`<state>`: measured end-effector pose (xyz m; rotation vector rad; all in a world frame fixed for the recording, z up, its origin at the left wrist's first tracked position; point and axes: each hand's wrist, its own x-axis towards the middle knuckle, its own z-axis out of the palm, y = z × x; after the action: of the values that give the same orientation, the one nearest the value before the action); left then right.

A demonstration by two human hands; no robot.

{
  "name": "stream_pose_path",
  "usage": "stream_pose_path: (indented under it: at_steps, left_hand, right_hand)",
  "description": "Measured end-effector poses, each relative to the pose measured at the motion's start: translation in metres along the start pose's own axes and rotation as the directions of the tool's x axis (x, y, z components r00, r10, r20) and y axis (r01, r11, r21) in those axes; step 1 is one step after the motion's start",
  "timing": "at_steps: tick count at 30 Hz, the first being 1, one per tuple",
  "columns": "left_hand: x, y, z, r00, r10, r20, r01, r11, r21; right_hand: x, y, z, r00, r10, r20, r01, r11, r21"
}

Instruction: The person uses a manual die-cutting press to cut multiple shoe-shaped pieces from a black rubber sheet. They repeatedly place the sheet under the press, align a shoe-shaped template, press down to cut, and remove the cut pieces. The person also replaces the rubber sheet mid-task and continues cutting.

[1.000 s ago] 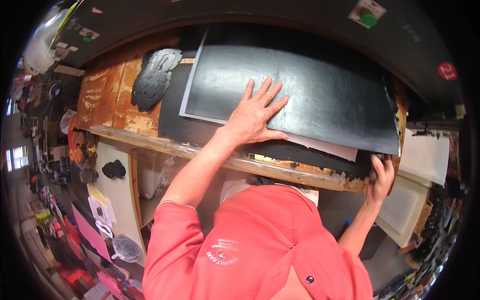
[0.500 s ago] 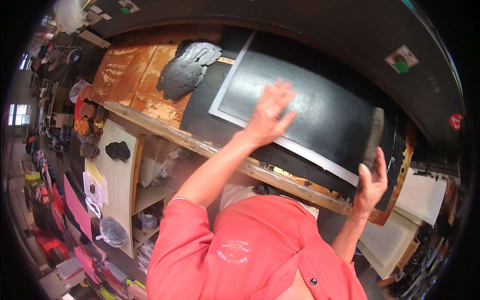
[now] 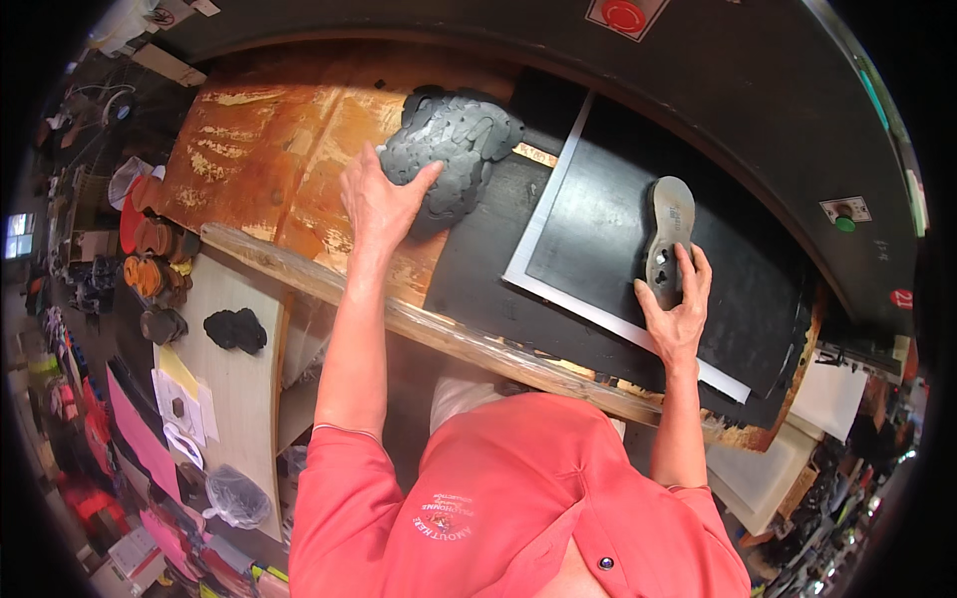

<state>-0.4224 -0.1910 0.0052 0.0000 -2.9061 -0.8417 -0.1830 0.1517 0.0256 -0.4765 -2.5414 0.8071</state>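
My left hand (image 3: 381, 202) rests on the near edge of a pile of dark grey sole-shaped cut-outs (image 3: 454, 154) lying on the worn orange wooden bench (image 3: 269, 149); its fingers are spread against the pile. My right hand (image 3: 676, 304) grips the lower end of a grey sole-shaped cutting die (image 3: 669, 234) and presses it flat on a black sheet (image 3: 638, 229). That sheet lies on a larger black mat (image 3: 478, 279) across the bench.
A dark curved machine housing (image 3: 698, 70) with red and green buttons arches behind the bench. A white shelf (image 3: 224, 369) to the lower left holds small black pieces and papers. Stacked white boards (image 3: 778, 468) stand at the lower right.
My left hand left the black sheet and went left to the pile of cut-outs. My right hand brought the die from the sheet's right edge onto the sheet. The view shifted.
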Motion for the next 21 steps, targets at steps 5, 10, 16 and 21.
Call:
stream_pose_path:
  at_steps: [5,10,16,21]
  left_hand:
    - [0.009,0.018,-0.012,0.991,-0.072,0.111,0.096,0.968,-0.231]
    - [-0.009,0.03,-0.008,0.956,-0.09,0.28,0.244,0.772,-0.587]
    - [-0.033,0.05,-0.005,0.964,0.264,0.041,-0.234,0.907,-0.35]
    - [-0.039,0.058,-0.005,0.91,0.415,-0.006,-0.39,0.85,-0.354]
  right_hand:
    - [-0.004,0.001,0.001,1.0,-0.001,-0.004,0.001,0.999,-0.05]
    - [-0.004,0.0,0.004,1.0,0.01,-0.022,-0.011,0.998,-0.06]
    - [-0.004,0.006,0.003,1.0,-0.016,-0.026,0.015,0.998,-0.06]
    - [-0.003,0.009,0.004,0.999,-0.019,-0.029,0.018,0.999,-0.039]
